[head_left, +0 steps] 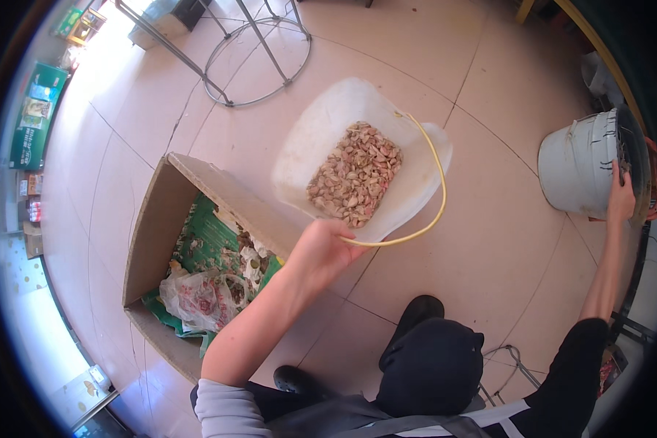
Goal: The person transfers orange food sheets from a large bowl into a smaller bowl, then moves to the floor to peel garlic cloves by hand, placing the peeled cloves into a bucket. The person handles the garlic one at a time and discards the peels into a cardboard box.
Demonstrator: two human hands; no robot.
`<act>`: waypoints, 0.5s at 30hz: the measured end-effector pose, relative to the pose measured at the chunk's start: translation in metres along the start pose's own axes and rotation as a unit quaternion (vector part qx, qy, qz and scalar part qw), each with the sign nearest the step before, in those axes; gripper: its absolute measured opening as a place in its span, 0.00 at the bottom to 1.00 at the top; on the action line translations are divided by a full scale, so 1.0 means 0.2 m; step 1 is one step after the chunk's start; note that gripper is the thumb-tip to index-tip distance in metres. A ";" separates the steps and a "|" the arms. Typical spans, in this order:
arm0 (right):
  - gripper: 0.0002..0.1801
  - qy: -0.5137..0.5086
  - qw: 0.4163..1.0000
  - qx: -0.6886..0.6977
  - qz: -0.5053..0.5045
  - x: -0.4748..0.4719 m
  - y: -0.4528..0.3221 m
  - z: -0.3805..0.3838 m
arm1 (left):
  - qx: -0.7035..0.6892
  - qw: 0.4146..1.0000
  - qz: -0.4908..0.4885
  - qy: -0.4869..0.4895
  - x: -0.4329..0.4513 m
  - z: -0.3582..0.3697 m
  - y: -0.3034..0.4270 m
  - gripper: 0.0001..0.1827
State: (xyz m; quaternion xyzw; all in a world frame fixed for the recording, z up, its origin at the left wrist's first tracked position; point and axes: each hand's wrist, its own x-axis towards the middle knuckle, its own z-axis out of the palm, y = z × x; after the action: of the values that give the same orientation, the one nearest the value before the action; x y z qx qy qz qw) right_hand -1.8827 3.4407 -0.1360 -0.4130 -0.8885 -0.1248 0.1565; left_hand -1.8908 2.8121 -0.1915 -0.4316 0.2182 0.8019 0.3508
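Observation:
A translucent white plastic container [317, 120] with a yellow handle [442, 189] holds many garlic cloves [358, 175] in their skins. My left hand [328, 243] grips its near rim by the handle's end. Far to the right, my right hand [621, 191] touches the rim area of a grey-white plastic bucket [572, 161]. What lies inside that bucket is mostly hidden, and whether the fingers hold anything cannot be told.
An open cardboard box [159, 219] with a plastic bag [202, 298] and scraps stands beside my left forearm. A metal stool frame [257, 60] stands beyond. Another metal frame [506, 361] is near my knee. Goods line the left edge.

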 end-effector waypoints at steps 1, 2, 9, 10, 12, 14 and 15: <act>0.31 0.010 1.000 0.013 -0.026 -0.10 -0.02 -0.08 | -0.021 0.999 -0.007 -0.024 0.02 0.01 0.02 0.34; 0.29 0.023 0.999 0.034 -0.028 -0.21 -0.05 -0.16 | -0.043 0.998 -0.021 -0.040 0.06 0.02 0.04 0.35; 0.22 0.098 0.927 0.253 -0.258 -1.03 -0.55 -0.54 | -0.100 0.986 0.036 -0.130 0.26 0.09 0.20 0.36; 0.23 0.093 0.912 0.257 -0.305 -1.14 -0.61 -0.57 | -0.107 0.988 0.041 -0.100 0.27 0.10 0.25 0.35; 0.24 0.049 0.873 0.276 -0.399 -1.34 -0.71 -0.65 | -0.122 0.990 0.067 0.001 0.27 0.11 0.34 0.35; 0.23 -0.002 0.835 0.319 -0.448 -1.48 -0.81 -0.76 | -0.043 0.996 0.047 -0.068 0.28 0.09 0.44 0.35; 0.21 -0.064 0.806 0.330 -0.486 -1.50 -0.85 -0.82 | -0.025 0.993 0.038 -0.111 0.27 0.06 0.48 0.36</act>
State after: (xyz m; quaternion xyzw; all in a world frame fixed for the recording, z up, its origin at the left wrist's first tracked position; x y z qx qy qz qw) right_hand -1.8024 3.0679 -0.1152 0.1426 -0.9685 0.1432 0.1452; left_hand -1.9895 2.7765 -0.2255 -0.3400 0.1743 0.8627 0.3314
